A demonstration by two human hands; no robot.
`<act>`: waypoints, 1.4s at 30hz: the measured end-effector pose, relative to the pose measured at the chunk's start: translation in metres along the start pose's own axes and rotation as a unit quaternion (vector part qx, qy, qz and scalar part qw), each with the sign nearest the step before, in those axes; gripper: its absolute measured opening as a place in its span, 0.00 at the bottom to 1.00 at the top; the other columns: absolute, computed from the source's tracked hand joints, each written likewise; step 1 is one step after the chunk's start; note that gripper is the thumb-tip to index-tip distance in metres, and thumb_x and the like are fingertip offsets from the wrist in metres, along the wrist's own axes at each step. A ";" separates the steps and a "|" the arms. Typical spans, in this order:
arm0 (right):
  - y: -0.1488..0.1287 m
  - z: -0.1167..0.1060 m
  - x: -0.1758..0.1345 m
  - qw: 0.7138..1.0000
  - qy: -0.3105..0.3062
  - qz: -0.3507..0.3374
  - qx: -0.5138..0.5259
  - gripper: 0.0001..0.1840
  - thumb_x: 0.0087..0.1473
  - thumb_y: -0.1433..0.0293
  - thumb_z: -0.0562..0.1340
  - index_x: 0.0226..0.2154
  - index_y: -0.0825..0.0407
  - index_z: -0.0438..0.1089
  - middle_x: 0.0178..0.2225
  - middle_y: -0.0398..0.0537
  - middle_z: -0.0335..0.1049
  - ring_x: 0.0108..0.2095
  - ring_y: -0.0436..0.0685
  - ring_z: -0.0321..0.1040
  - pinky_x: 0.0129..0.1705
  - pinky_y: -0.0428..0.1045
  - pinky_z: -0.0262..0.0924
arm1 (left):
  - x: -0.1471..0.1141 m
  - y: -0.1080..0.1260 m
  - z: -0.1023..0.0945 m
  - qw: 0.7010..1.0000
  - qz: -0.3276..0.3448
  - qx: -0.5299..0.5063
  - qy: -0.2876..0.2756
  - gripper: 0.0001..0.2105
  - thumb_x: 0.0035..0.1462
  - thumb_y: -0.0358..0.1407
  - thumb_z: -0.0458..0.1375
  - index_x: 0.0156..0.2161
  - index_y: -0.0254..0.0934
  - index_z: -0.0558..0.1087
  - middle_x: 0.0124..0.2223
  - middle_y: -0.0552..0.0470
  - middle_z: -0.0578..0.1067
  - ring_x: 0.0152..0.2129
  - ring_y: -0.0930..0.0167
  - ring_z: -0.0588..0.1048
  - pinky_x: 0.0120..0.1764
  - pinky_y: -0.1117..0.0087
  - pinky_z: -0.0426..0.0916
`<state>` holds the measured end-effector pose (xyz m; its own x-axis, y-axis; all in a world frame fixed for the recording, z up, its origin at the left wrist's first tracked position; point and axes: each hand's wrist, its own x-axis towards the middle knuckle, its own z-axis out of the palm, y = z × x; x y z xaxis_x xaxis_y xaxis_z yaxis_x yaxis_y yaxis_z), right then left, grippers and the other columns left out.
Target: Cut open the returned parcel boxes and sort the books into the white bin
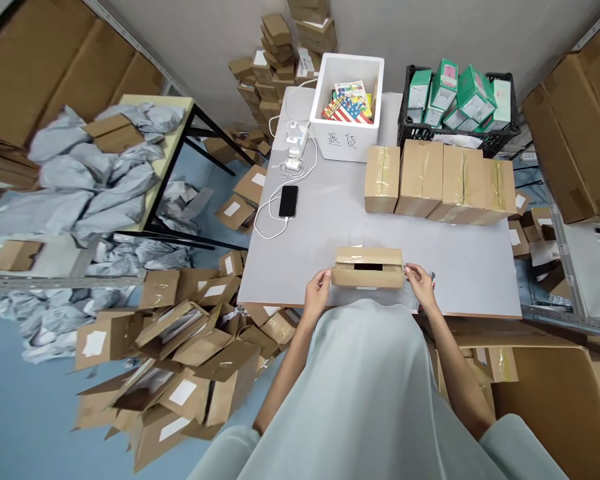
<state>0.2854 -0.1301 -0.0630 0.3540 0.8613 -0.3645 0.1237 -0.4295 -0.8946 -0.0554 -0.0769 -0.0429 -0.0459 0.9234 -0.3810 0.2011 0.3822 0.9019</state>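
A small brown cardboard box (350, 277) lies near the front edge of the table, long side toward me. Its top flaps do not quite meet, and a dark slot shows between them. Clear tape runs along the rear flap. At the box's left end, my left hand (319, 293) is closed with thumb and fingertips on the cardboard edge. My right hand (421, 287) pinches the right end near the upper corner. Just beyond the right hand lies a small dark and red object (433, 277), partly covered by the hand.
Taped boxes (420, 177) stand in a row at the back right of the table (325, 207), before a black crate (513, 120) of green cartons. A white foam bin (347, 143), a phone (289, 201) and cables are farther left. Opened boxes (190, 360) pile up on the floor.
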 end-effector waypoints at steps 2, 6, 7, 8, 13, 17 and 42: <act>-0.014 -0.003 0.011 0.999 -0.012 -0.040 -0.025 0.42 0.55 0.37 0.67 0.58 0.51 0.77 0.62 0.66 0.78 0.57 0.69 0.79 0.59 0.63 0.76 | -0.007 0.005 -0.001 1.000 -0.003 0.006 -0.002 0.31 0.66 0.65 0.56 0.49 0.39 0.82 0.56 0.42 0.85 0.60 0.54 0.79 0.65 0.53 0.73; -0.040 -0.006 0.031 0.972 -0.111 -0.144 -0.146 0.38 0.54 0.48 0.74 0.64 0.45 0.76 0.71 0.59 0.70 0.66 0.69 0.72 0.65 0.63 0.71 | -0.015 0.010 -0.006 1.000 -0.024 0.015 -0.012 0.24 0.61 0.61 0.64 0.38 0.39 0.80 0.60 0.37 0.83 0.63 0.49 0.77 0.65 0.51 0.72; -0.044 -0.007 0.035 0.963 -0.131 -0.164 -0.171 0.35 0.56 0.50 0.73 0.62 0.45 0.78 0.71 0.58 0.70 0.68 0.69 0.70 0.68 0.63 0.68 | -0.017 0.009 -0.008 0.999 -0.027 0.015 -0.017 0.22 0.58 0.58 0.67 0.36 0.39 0.79 0.61 0.36 0.82 0.63 0.48 0.77 0.65 0.50 0.72; -0.048 -0.007 0.038 0.955 -0.145 -0.178 -0.189 0.31 0.58 0.52 0.72 0.60 0.46 0.79 0.70 0.58 0.72 0.69 0.68 0.70 0.70 0.63 0.65 | -0.018 0.009 -0.010 0.999 -0.030 0.014 -0.022 0.20 0.56 0.55 0.69 0.36 0.39 0.78 0.61 0.36 0.81 0.62 0.48 0.78 0.64 0.49 0.72; -0.052 -0.001 0.056 0.963 -0.118 -0.152 -0.186 0.25 0.68 0.48 0.59 0.47 0.49 0.81 0.53 0.57 0.84 0.54 0.65 0.79 0.58 0.56 0.71 | -0.024 -0.003 -0.018 0.997 -0.053 0.001 -0.062 0.24 0.45 0.41 0.71 0.50 0.40 0.79 0.60 0.39 0.82 0.58 0.51 0.80 0.53 0.54 0.79; -0.042 0.019 0.078 0.978 -0.042 -0.086 -0.187 0.26 0.64 0.46 0.59 0.41 0.52 0.77 0.39 0.56 0.84 0.42 0.64 0.79 0.48 0.54 0.70 | -0.028 -0.020 -0.012 0.994 -0.073 0.020 -0.075 0.31 0.40 0.30 0.69 0.54 0.40 0.77 0.65 0.39 0.77 0.55 0.58 0.79 0.43 0.65 0.80; -0.051 0.060 -0.017 0.882 -0.047 -0.248 -0.398 0.18 0.65 0.68 0.68 0.56 0.52 0.82 0.83 0.62 0.40 0.83 0.81 0.31 0.77 0.74 0.49 | 0.005 0.041 0.061 0.865 0.194 0.456 -0.076 0.28 0.60 0.23 0.65 0.66 0.36 0.75 0.84 0.31 0.45 0.80 0.37 0.45 0.74 0.34 0.57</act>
<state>0.2176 -0.1063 -0.0263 -0.0005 0.9994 -0.0340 0.8665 -0.0165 -0.4988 0.0125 -0.0583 -0.0202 0.3131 0.9342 -0.1712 0.8643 -0.2055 0.4592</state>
